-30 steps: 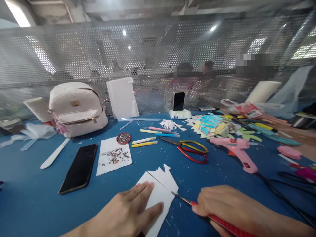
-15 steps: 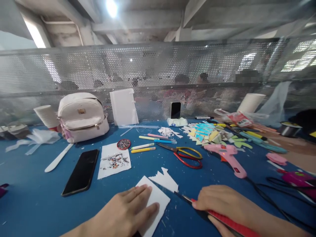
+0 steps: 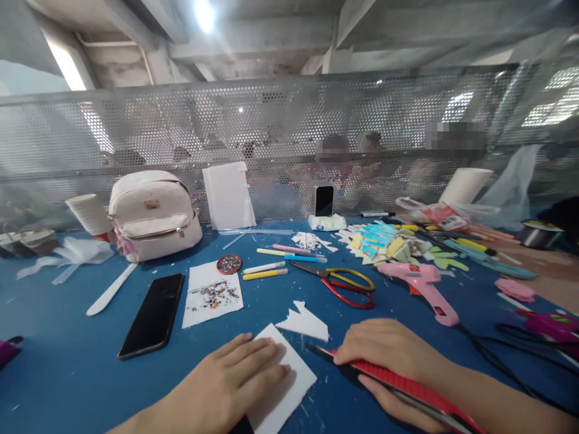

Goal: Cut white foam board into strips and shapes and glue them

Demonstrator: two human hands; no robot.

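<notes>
Beneath my left hand lies a white sheet, foam board or thick paper, held flat on the blue table. The fingers of that hand are stretched out across it. My right hand is wrapped round a red utility knife, whose dark blade points left, just off the sheet's upper right edge. Beyond the blade tip rests a jagged white offcut, apart from the sheet. A dark object shows partly under my left palm; I cannot make out what it is.
Scissors, several markers and a pink glue gun with a trailing cable lie ahead. A black phone and a paper with dark bits are at left. Behind stand a white backpack and a pile of foam pieces.
My right hand has moved left and slightly away from me with the knife. The white offcut sits a little farther from the sheet. My left hand stays on the sheet.
</notes>
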